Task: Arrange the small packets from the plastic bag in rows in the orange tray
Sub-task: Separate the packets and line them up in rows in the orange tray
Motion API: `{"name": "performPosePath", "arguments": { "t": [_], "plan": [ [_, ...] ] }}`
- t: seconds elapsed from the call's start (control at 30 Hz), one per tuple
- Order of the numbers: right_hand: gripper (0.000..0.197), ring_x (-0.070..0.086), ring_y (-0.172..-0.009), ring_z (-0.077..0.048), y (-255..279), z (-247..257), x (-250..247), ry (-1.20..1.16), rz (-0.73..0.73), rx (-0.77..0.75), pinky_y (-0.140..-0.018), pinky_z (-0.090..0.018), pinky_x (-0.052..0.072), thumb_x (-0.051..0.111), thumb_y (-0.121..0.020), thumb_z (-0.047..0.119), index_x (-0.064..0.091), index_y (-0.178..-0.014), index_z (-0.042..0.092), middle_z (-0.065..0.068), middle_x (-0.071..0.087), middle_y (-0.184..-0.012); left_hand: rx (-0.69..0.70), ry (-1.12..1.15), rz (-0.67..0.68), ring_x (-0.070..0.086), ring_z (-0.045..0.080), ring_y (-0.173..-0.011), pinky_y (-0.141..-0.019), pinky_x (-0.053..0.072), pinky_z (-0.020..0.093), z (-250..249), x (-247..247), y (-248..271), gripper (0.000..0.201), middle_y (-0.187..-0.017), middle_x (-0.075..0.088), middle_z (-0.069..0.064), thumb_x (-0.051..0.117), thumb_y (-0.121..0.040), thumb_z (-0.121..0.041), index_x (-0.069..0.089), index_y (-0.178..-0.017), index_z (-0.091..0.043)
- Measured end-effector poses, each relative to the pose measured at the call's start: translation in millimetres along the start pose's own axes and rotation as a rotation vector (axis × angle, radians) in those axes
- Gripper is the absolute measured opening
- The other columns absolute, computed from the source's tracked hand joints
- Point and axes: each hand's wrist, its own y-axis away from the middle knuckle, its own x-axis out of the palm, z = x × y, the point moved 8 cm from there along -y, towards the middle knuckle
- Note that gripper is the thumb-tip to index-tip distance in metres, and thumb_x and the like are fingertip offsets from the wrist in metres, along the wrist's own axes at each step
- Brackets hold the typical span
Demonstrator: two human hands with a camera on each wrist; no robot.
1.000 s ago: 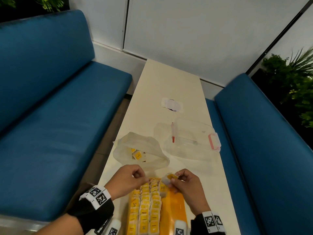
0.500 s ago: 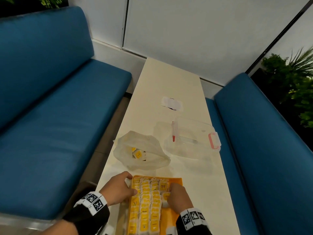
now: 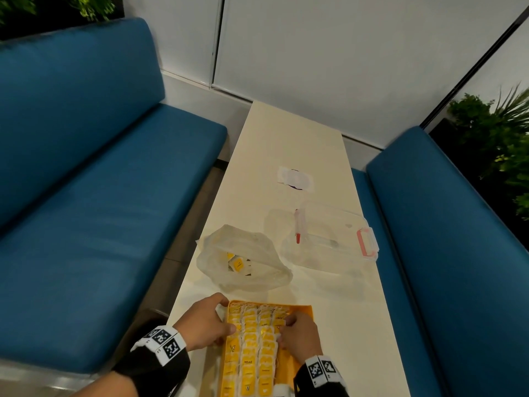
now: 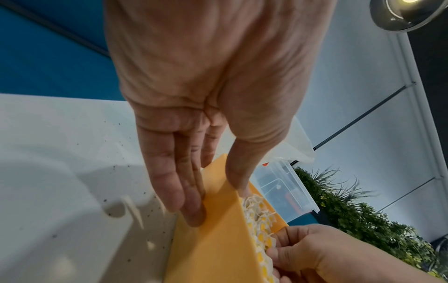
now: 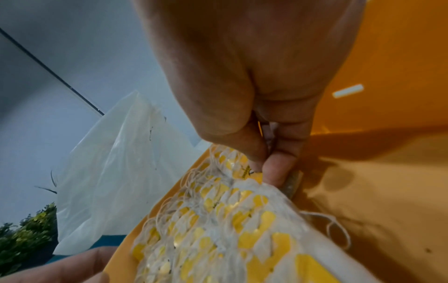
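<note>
Hands (image 3: 297,336) on orange tray (image 3: 300,309)

Black sleeves (image 3: 154,368) to both wrists; white wristbands (image 3: 164,343) with black square code markings; bare left hand (image 3: 204,325) and right hand (image 3: 300,336).

We see a cream table (image 3: 289,156) flanked by blue benches (image 3: 94,179) at nine and three o'clock, white wall panels (image 3: 329,53) at twelve.

So there's this long cream table (image 3: 289,156) between two blue benches. Sitting on it: the orange tray (image 3: 300,308) at the near end, a crumpled plastic bag (image 3: 257,247) just past it, a clear lidded box (image 3: 329,242), and a white paper scrap (image 3: 294,179) farther back.
</note>
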Motion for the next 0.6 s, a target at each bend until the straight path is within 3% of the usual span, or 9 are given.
{"name": "performPosePath", "arguments": {
  "t": [0.13, 0.2, 0.27, 0.33, 0.4, 0.5, 0.53, 0.6],
  "plan": [
    [0.011, 0.069, -0.085, -0.023, 9.0, 6.1, -3.7, -0.014, -0.023, 0.011, -0.081, -0.04, 0.059, 0.058, -0.079, 0.012, 0.056, -0.084, 0.021, -0.005, 0.07, -0.089, -0.004, -0.018, 0.004, 0.075, 0.017, -0.07, -0.064, 0.062, 0.03, -0.4, -1.5, 1.4, 0.052, -0.086, 0.072, 0.001, 0.081, -0.084, -0.027, 0.052, -0.128, -0.023],
    [0.008, 0.065, -0.083, -0.017, 21.7, 17.1, -10.4, 0.032, -0.031, 0.003, -0.075, -0.032, 0.057, 0.059, -0.081, 0.012, 0.056, -0.085, 0.019, 0.0, 0.066, -0.089, -0.015, -0.063, 0.012, 0.074, 0.014, -0.069, -0.059, 0.057, 0.023, -1.8, -3.7, 4.3, 0.054, -0.086, 0.071, -0.001, 0.081, -0.084, -0.035, 0.053, -0.129, -0.023],
    [0.005, 0.056, -0.084, -0.013, 32.7, 30.6, -24.8, 0.109, -0.065, -0.036, -0.067, -0.022, 0.044, 0.059, -0.087, 0.013, 0.055, -0.09, 0.016, 0.003, 0.058, -0.091, -0.035, -0.154, -0.018, 0.07, 0.007, -0.064, -0.054, 0.048, 0.016, -7.2, -13.8, 10.2, 0.047, -0.083, 0.068, -0.003, 0.079, -0.083, -0.047, 0.059, -0.119, -0.024],
    [0.01, 0.056, -0.084, -0.014, 45.3, 46.4, -47.7, 0.083, -0.138, -0.097, -0.067, -0.023, 0.041, 0.061, -0.089, 0.017, 0.055, -0.097, 0.015, 0.001, 0.059, -0.095, -0.03, -0.226, -0.155, 0.068, 0.005, -0.06, -0.053, 0.046, 0.019, -19.4, -39.1, 19.3, 0.037, -0.076, 0.069, -0.003, 0.073, -0.084, -0.057, 0.064, -0.096, -0.023],
    [0.028, 0.059, -0.084, -0.012, 53.6, 62.0, -67.3, -0.041, -0.198, -0.18, -0.066, -0.023, 0.043, 0.071, -0.084, 0.027, 0.053, -0.104, 0.02, 0.001, 0.062, -0.094, -0.015, -0.207, -0.386, 0.067, 0.01, -0.066, -0.057, 0.05, 0.027, -30.2, -74.5, 29.1, 0.04, -0.075, 0.068, -0.003, 0.071, -0.083, -0.062, 0.058, -0.085, -0.025],
    [0.058, 0.064, -0.09, -0.014, 45.5, 82.3, -71.7, -0.152, -0.171, -0.253, -0.072, -0.027, 0.051, 0.079, -0.073, 0.048, 0.044, -0.115, 0.032, 0.006, 0.059, -0.099, 0.085, -0.095, -0.616, 0.06, 0.006, -0.081, -0.068, 0.05, 0.031, -43.7, -113.0, 31.5, 0.044, -0.095, 0.058, -0.014, 0.078, -0.078, -0.059, 0.05, -0.098, -0.032],
    [0.061, 0.067, -0.087, -0.017, 39.4, 87.9, -65.7, -0.201, -0.138, -0.246, -0.07, -0.03, 0.055, 0.079, -0.072, 0.05, 0.043, -0.117, 0.033, 0.005, 0.06, -0.1, 0.12, -0.072, -0.622, 0.06, 0.005, -0.084, -0.071, 0.052, 0.032, -47.4, -116.3, 25.4, 0.042, -0.1, 0.056, -0.017, 0.078, -0.079, -0.055, 0.052, -0.104, -0.034],
    [0.045, 0.073, -0.075, -0.022, 24.9, 99.3, -52.8, -0.366, -0.072, -0.228, -0.06, -0.032, 0.057, 0.076, -0.081, 0.036, 0.051, -0.114, 0.02, -0.005, 0.067, -0.096, 0.169, -0.064, -0.615, 0.064, 0.007, -0.085, -0.068, 0.05, 0.024, -57.6, -118.4, 11.3, 0.02, -0.097, 0.063, -0.015, 0.074, -0.088, -0.043, 0.06, -0.099, -0.034]
  ]
}}
